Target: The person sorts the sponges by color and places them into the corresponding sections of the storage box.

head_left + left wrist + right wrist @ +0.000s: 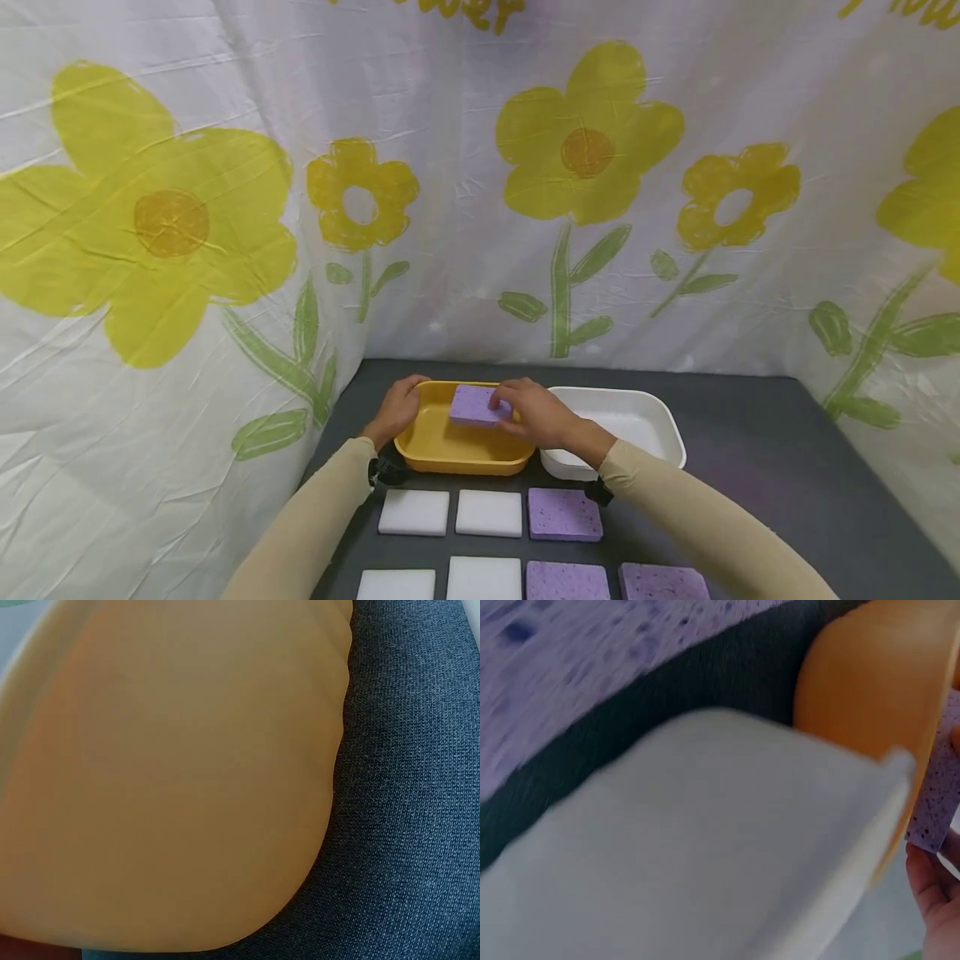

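Observation:
My right hand [536, 410] grips a purple sponge [471, 403] by its right end, over the yellow tray [465, 465]. In the right wrist view the same sponge [936, 787] shows at the right edge, with fingers [927, 889] at its lower end. At the tray's left end my left hand [399, 410] holds the rim; how the fingers wrap beneath is hidden. The left wrist view is filled mostly by the tray's yellow wall [172, 780]. Right of it stands a white tray [671, 429], partly behind the right forearm.
In front of the trays lie rows of sponges on the dark tabletop [750, 467]: white ones [414, 512] on the left, purple ones [565, 514] on the right. A flowered curtain [457, 275] hangs behind and at both sides.

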